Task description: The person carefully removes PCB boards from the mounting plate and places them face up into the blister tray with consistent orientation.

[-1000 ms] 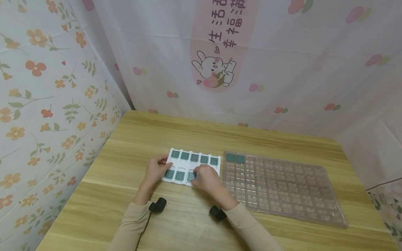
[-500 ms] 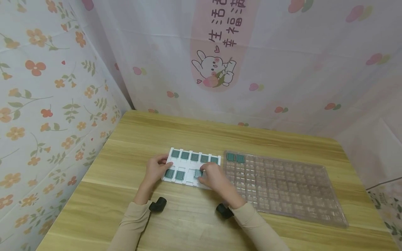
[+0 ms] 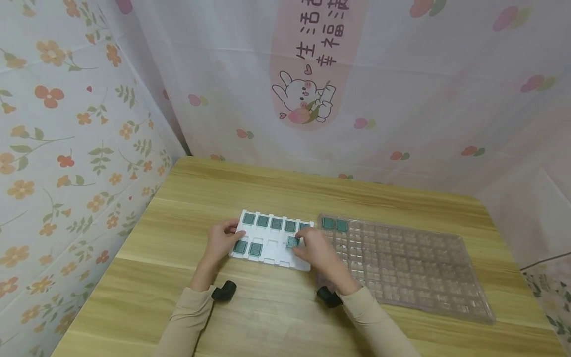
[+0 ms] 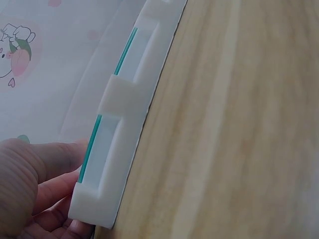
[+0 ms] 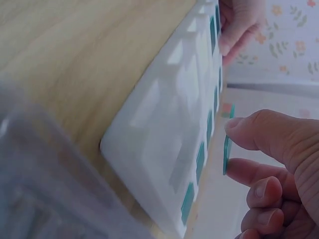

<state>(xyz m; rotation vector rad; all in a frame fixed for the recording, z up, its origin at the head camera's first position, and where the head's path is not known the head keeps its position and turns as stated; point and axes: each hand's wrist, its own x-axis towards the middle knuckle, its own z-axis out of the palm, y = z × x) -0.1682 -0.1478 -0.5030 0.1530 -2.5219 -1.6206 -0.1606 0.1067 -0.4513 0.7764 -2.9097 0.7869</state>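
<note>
My left hand (image 3: 220,241) holds the left end of a white tray (image 3: 264,233), its thumb over the edge. In the left wrist view the fingers (image 4: 55,191) wrap round the tray's corner. Above the tray's right part, my right hand (image 3: 318,252) pinches a small square green chip (image 3: 292,242) between thumb and finger. The right wrist view shows this chip (image 5: 227,152) edge-on, raised clear of the tray. Green chips (image 3: 276,224) fill the tray's far row. Two chips (image 3: 256,249) sit at the left of its near row, and the pockets to their right are bare.
A clear plastic tray (image 3: 401,263) with many small pockets lies just right of the white tray; two green chips (image 3: 341,225) sit in its far-left corner. Both wrists carry black cameras (image 3: 224,291). Printed curtains (image 3: 379,89) hang behind and beside the wooden table (image 3: 250,322).
My right hand has lifted the chip out of the near row and carried it right across the white tray. The left hand has stayed on the tray's left end.
</note>
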